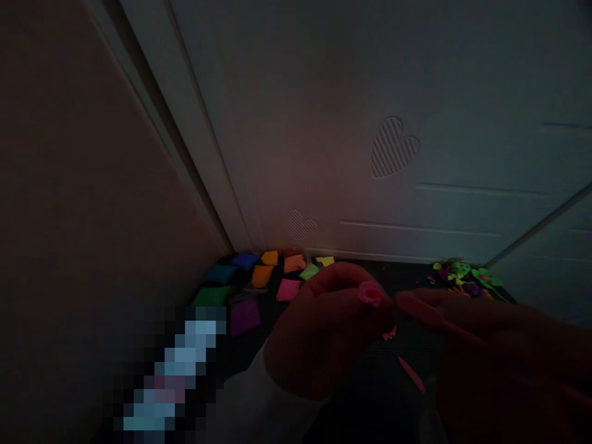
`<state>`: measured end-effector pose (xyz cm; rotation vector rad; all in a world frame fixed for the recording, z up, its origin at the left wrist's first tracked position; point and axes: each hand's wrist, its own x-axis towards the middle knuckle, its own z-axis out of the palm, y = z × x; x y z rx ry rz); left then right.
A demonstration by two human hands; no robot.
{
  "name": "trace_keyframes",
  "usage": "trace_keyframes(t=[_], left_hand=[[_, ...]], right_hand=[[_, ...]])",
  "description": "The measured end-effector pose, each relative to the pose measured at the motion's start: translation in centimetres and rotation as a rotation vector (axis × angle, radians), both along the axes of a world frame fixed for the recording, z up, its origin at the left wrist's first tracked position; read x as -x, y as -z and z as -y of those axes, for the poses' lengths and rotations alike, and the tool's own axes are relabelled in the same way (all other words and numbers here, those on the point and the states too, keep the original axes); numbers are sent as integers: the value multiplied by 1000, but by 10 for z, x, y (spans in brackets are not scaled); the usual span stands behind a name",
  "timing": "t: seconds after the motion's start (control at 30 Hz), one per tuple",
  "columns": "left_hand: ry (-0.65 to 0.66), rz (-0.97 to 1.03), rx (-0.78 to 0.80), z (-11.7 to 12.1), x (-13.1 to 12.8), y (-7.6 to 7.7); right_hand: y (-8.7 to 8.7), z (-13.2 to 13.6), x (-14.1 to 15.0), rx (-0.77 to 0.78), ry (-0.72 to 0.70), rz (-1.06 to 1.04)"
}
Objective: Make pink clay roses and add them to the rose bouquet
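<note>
My left hand [314,333] pinches a small pink rolled piece of modelling clay [370,295] between thumb and fingertips, its hollow centre turned towards me. In my right hand [504,345] is a pink modelling tool [423,310], held like a pen with its broad tip close beside the clay. Whether the tip touches the clay I cannot tell. A second pink tool [411,374] lies on the dark table [361,394] below my hands. Pink clay scraps [390,333] show just past my left fingers. The scene is dim, and my right fingers are partly lost in shadow.
Coloured clay packets lie at the back left, among them a purple packet [245,314], a green packet [211,296] and a pink packet [288,290]. Several shaped clay pieces [467,277] are heaped at the back right. A white panel [324,154] with hearts stands behind the table.
</note>
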<state>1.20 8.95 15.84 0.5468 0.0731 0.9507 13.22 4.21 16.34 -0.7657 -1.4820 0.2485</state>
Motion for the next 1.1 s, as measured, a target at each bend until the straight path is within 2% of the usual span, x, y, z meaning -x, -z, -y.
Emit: trace_keyframes(t=[0.17, 0.33, 0.57, 0.97, 1.1], left_hand=[[-34, 12, 0, -3, 1, 2], [-80, 69, 110, -8, 1, 6], [-80, 85, 219, -11, -1, 3], [-84, 129, 175, -10, -1, 4], [-27, 176, 134, -8, 0, 4]], right_hand=[[0, 1, -2, 88, -28, -16], [2, 0, 2, -7, 44, -126], [0, -2, 7, -9, 53, -133], [2, -4, 1, 63, 42, -62], [-1, 0, 2, 68, 50, -82]])
